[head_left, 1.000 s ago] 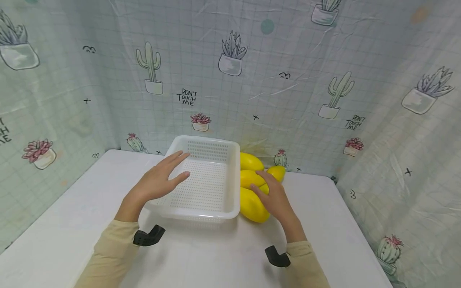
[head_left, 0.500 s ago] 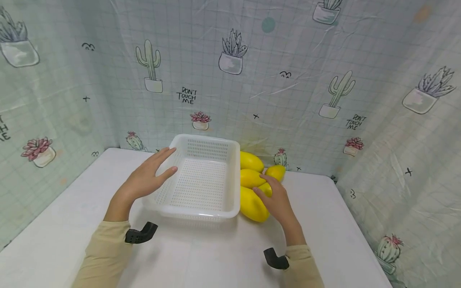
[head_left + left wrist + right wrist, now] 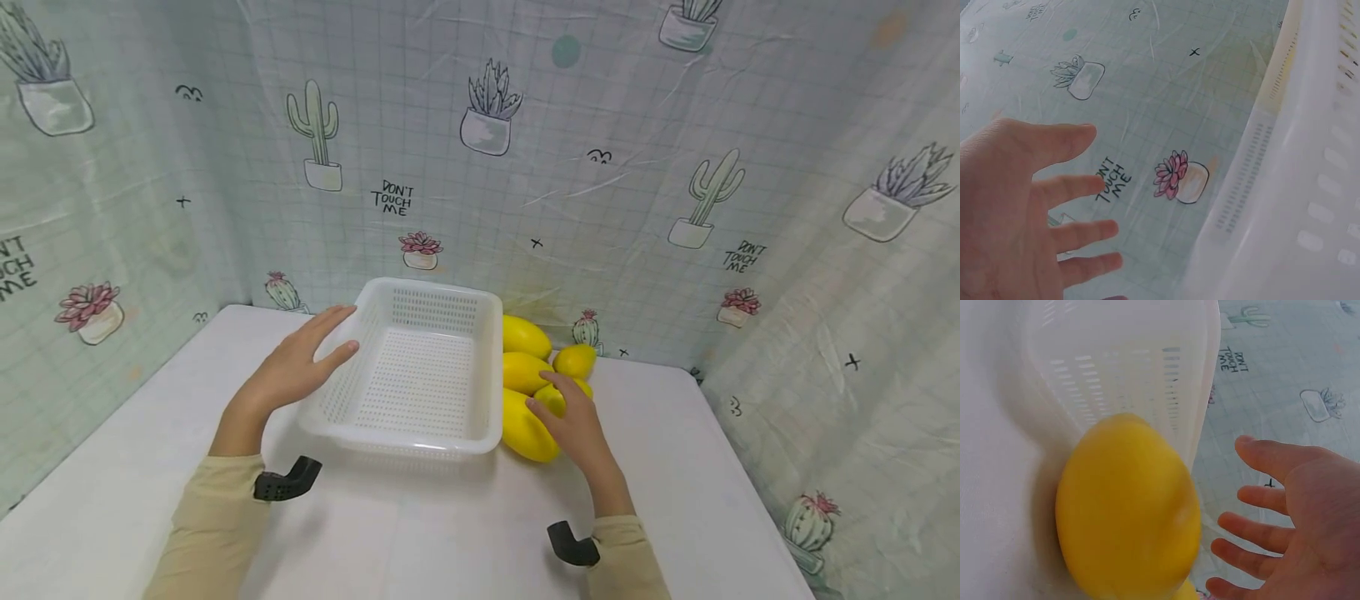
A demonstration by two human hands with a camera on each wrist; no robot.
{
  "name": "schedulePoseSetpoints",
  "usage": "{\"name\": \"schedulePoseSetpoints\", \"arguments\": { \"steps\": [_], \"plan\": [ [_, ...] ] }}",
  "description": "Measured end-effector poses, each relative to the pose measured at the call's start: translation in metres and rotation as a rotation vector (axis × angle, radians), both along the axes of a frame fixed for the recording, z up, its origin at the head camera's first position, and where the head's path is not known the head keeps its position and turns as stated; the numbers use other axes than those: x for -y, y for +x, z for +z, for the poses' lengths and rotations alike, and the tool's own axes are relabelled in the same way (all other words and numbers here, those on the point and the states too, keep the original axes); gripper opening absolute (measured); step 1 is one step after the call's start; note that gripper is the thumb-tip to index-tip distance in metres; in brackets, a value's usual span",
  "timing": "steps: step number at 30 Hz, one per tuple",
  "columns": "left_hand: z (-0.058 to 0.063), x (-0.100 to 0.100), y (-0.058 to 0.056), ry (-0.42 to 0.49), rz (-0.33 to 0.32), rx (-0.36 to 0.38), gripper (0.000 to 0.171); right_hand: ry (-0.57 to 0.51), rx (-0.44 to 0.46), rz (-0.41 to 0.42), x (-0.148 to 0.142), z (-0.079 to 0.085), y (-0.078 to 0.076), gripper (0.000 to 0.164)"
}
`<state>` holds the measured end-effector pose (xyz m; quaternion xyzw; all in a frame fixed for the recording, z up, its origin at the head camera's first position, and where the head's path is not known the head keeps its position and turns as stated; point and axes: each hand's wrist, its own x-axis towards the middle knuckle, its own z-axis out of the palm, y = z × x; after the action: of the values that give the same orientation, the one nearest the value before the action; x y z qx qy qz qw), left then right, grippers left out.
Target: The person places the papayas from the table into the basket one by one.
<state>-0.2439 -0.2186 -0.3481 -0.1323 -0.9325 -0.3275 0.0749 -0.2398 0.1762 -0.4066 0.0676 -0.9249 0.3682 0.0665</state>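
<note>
A white perforated plastic basket [image 3: 420,383] stands on the table, with nothing seen inside. My left hand [image 3: 296,367] hovers at its left rim, fingers spread and holding nothing; the left wrist view shows the same hand [image 3: 1029,212] apart from the basket wall [image 3: 1272,206]. Against the basket's right side lie three large yellow mango-like fruits, the front one [image 3: 527,433] largest in view. Two smaller lemons lie beside them, one at the back [image 3: 576,361], one [image 3: 549,400] partly behind my right hand [image 3: 576,427]. That hand hovers over the fruit, fingers relaxed and holding nothing.
A white table [image 3: 450,533] carries everything. Behind and along both sides hangs a curtain [image 3: 600,200] printed with cacti. Black wrist mounts [image 3: 288,481] sit on both sleeves.
My left hand has moved left, from over the basket to its left rim. My right hand has drawn back slightly toward me, uncovering more of the lemons. Basket and fruit stay in place.
</note>
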Motion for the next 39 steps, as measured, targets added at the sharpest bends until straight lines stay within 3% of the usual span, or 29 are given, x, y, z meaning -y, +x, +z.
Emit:
{"name": "schedulePoseSetpoints", "arguments": {
  "steps": [18, 32, 39],
  "plan": [
    [-0.013, 0.018, -0.015, 0.095, 0.003, 0.052, 0.058, 0.007, 0.035, 0.009, -0.001, -0.008, -0.002, 0.058],
    [-0.022, 0.029, -0.019, 0.111, 0.002, 0.079, 0.054, 0.000, 0.032, 0.029, -0.001, -0.011, -0.004, 0.059],
    [-0.030, 0.033, -0.021, 0.169, -0.013, 0.138, 0.054, 0.014, 0.047, 0.034, 0.001, -0.015, -0.006, 0.062]
  ]
}}
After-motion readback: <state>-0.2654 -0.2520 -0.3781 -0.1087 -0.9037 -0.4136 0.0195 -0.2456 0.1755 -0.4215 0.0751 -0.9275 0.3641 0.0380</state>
